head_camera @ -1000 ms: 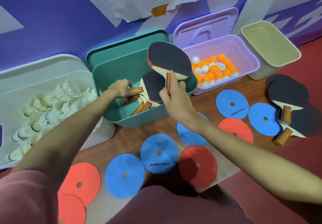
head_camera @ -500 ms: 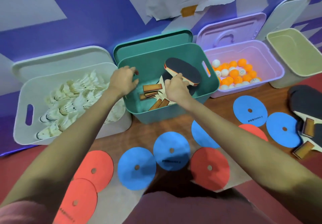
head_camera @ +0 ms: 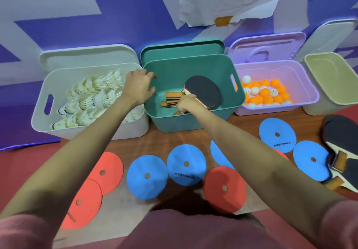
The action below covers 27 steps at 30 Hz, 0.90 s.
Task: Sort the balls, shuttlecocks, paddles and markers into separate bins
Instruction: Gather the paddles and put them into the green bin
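A black-faced paddle [head_camera: 203, 92] lies low inside the teal bin [head_camera: 195, 122], on top of other paddles whose wooden handles [head_camera: 172, 98] show. My right hand [head_camera: 188, 103] grips its handle, reaching over the bin's front wall. My left hand [head_camera: 138, 88] hovers over the teal bin's left rim with loosely curled fingers and holds nothing. White shuttlecocks [head_camera: 87, 99] fill the white bin [head_camera: 40, 111]. Orange and white balls [head_camera: 265, 93] sit in the lilac bin [head_camera: 308, 92]. More paddles [head_camera: 341, 142] lie on the floor at far right.
Blue marker discs [head_camera: 277, 138] and red marker discs [head_camera: 105, 171] are spread on the floor in front of the bins. A beige bin [head_camera: 329, 105] stands at far right. Bin lids lean against the purple wall behind.
My right hand has lowered the paddle from above the teal bin down onto the paddles inside. My left hand has drawn out of the bin to its left rim. The view has shifted left.
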Each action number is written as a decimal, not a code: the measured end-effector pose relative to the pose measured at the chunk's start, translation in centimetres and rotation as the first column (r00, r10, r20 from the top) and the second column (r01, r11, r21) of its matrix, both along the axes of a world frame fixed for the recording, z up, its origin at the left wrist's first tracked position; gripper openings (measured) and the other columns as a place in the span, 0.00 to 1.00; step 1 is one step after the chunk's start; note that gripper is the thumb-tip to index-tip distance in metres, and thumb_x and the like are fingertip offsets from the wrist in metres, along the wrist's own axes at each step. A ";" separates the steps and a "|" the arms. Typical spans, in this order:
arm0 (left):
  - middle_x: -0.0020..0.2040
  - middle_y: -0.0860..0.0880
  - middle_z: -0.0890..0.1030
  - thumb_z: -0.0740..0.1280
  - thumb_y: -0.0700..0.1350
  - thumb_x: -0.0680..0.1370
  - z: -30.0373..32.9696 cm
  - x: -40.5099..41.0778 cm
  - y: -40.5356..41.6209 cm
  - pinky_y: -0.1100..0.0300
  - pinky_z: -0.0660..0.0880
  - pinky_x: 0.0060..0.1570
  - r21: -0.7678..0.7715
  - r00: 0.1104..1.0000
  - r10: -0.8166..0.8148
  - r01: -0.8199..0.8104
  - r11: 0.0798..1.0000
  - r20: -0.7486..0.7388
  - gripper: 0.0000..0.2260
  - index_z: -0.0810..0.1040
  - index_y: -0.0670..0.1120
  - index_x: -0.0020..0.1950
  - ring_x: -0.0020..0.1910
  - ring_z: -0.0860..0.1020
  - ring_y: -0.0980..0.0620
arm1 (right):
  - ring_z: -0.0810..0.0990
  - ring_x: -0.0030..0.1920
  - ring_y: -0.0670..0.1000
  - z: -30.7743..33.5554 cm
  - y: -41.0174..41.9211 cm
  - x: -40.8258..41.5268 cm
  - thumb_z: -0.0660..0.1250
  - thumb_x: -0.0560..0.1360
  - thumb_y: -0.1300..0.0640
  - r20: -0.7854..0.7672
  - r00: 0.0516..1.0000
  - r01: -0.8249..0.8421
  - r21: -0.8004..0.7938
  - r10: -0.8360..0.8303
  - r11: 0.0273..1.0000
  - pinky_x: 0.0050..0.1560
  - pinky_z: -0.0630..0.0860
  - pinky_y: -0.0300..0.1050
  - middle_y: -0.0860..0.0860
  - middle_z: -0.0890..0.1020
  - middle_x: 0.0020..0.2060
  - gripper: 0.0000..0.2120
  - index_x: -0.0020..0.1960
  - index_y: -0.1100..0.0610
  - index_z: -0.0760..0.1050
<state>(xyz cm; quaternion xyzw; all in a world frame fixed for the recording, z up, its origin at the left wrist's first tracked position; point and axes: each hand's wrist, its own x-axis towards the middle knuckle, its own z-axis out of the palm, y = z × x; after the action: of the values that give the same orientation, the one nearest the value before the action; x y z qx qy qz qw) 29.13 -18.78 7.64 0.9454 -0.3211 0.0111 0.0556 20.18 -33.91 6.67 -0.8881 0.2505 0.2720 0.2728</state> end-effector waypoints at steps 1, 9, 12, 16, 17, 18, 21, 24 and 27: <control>0.57 0.39 0.77 0.66 0.47 0.75 0.0 -0.3 0.1 0.48 0.63 0.61 0.000 1.000 0.018 -0.018 1.000 0.002 0.18 0.75 0.44 0.64 0.60 0.72 0.39 | 0.67 0.68 0.63 -0.2 0.2 0.0 0.62 0.75 0.62 0.000 1.000 -0.002 -0.062 0.002 0.998 0.64 0.67 0.51 0.64 0.64 0.70 0.29 0.72 0.68 0.57; 0.59 0.40 0.76 0.67 0.47 0.74 0.4 -4.1 -1.3 0.45 0.62 0.64 -0.112 0.990 0.124 -0.115 0.987 0.070 0.19 0.74 0.43 0.64 0.60 0.71 0.39 | 0.61 0.67 0.63 2.0 -3.5 -4.2 0.59 0.79 0.54 0.452 0.881 -0.035 -0.230 0.139 0.972 0.65 0.63 0.55 0.63 0.63 0.67 0.29 0.75 0.62 0.53; 0.60 0.41 0.75 0.67 0.46 0.73 0.2 -7.0 -2.8 0.42 0.63 0.64 -0.245 0.982 0.130 -0.094 0.965 0.135 0.21 0.73 0.42 0.65 0.61 0.71 0.39 | 0.61 0.70 0.63 1.8 -7.1 -9.2 0.61 0.77 0.57 0.679 0.701 0.065 -0.366 0.218 0.928 0.69 0.62 0.56 0.65 0.64 0.69 0.28 0.74 0.63 0.58; 0.62 0.40 0.74 0.65 0.45 0.73 0.0 -11.4 -6.3 0.40 0.62 0.66 -0.321 0.979 0.076 -0.012 0.947 0.189 0.20 0.73 0.42 0.64 0.62 0.70 0.39 | 0.63 0.68 0.66 -0.3 -12.7 -15.6 0.62 0.74 0.57 0.721 0.678 0.171 -0.350 0.147 0.921 0.69 0.61 0.58 0.67 0.65 0.67 0.30 0.73 0.65 0.60; 0.62 0.41 0.73 0.65 0.44 0.73 -0.1 -12.6 -7.4 0.39 0.59 0.68 -0.325 0.979 0.054 0.013 0.946 0.196 0.20 0.73 0.42 0.64 0.63 0.70 0.39 | 0.63 0.68 0.66 -1.0 -14.1 -17.1 0.62 0.74 0.57 0.691 0.713 0.182 -0.348 0.120 0.920 0.69 0.61 0.59 0.67 0.64 0.68 0.30 0.73 0.65 0.59; 0.63 0.41 0.73 0.65 0.44 0.73 -0.3 -13.8 -8.6 0.40 0.58 0.69 -0.330 0.979 0.027 0.043 0.943 0.204 0.20 0.73 0.42 0.65 0.64 0.69 0.40 | 0.61 0.69 0.66 -1.7 -15.4 -18.7 0.63 0.74 0.57 0.651 0.753 0.194 -0.355 0.093 0.914 0.69 0.61 0.59 0.67 0.63 0.69 0.31 0.74 0.65 0.58; 0.64 0.42 0.73 0.65 0.43 0.74 -1.2 -17.5 -12.4 0.41 0.57 0.69 -0.351 0.975 -0.068 0.140 0.926 0.211 0.19 0.73 0.43 0.65 0.65 0.69 0.42 | 0.58 0.71 0.68 -3.6 -19.2 -23.4 0.65 0.75 0.57 0.562 0.827 0.241 -0.359 0.002 0.902 0.70 0.59 0.61 0.69 0.60 0.70 0.34 0.75 0.66 0.55; 0.64 0.43 0.73 0.65 0.42 0.73 -2.7 -21.2 -16.2 0.40 0.58 0.69 -0.350 0.974 -0.141 0.196 0.916 0.176 0.20 0.73 0.42 0.64 0.65 0.68 0.44 | 0.57 0.71 0.68 -5.1 -23.0 -28.2 0.65 0.75 0.56 0.499 0.859 0.317 -0.344 -0.113 0.884 0.70 0.56 0.59 0.69 0.59 0.70 0.35 0.75 0.66 0.53; 0.62 0.43 0.74 0.65 0.42 0.72 -4.4 -24.7 -20.4 0.40 0.61 0.68 -0.332 0.975 -0.202 0.221 0.917 0.091 0.20 0.73 0.42 0.64 0.62 0.69 0.44 | 0.58 0.70 0.68 -6.2 -26.9 -33.1 0.67 0.74 0.57 0.461 0.857 0.401 -0.316 -0.230 0.860 0.70 0.56 0.57 0.72 0.60 0.68 0.35 0.74 0.68 0.54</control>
<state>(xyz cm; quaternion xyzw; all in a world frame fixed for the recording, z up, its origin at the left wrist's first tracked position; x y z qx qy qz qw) 4.40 -39.16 3.23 0.8806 -0.4159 0.0860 0.2103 -12.92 -60.79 0.43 -0.9069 0.3835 -0.0260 0.1727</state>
